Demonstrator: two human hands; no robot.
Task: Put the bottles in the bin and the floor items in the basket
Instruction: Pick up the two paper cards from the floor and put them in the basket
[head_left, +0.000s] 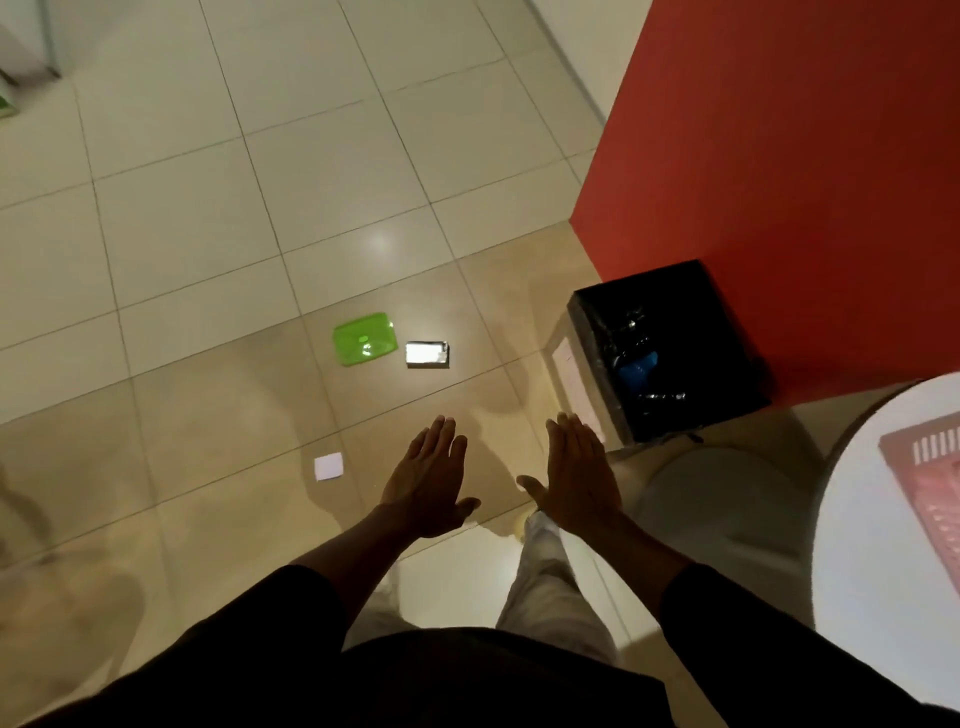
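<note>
On the tiled floor lie a green plastic lid (363, 339), a small shiny silver box (427, 355) just right of it, and a white square of paper (329, 466) nearer me. My left hand (428, 480) and my right hand (576, 475) are held out flat, palms down, fingers apart, holding nothing, above the floor between the paper and the bin. The bin (587, 332) stands to the right, lined with a black bag; something blue shows inside it. A pink slotted basket (930, 467) sits on a white round table at the right edge.
A red wall (779, 156) rises behind the bin. The white round table (872, 571) fills the lower right, and a pale rounded seat (727, 504) stands between it and the bin. My legs are below my hands. Open floor stretches left and ahead.
</note>
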